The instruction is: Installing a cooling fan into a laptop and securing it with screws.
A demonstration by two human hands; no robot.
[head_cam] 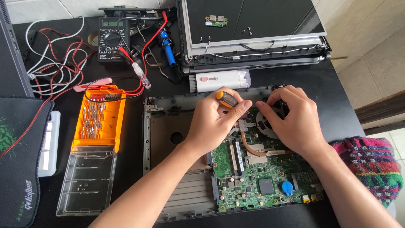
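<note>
Left hand is wrapped round a stubby orange-and-black-handled screwdriver, right hand pinching at the round black cooling fan on the bare green laptop motherboard.

Bench clutter around the work

Orange bit case lies well left of the hands; multimeter, white brush and detached screen panel beyond them.
</note>
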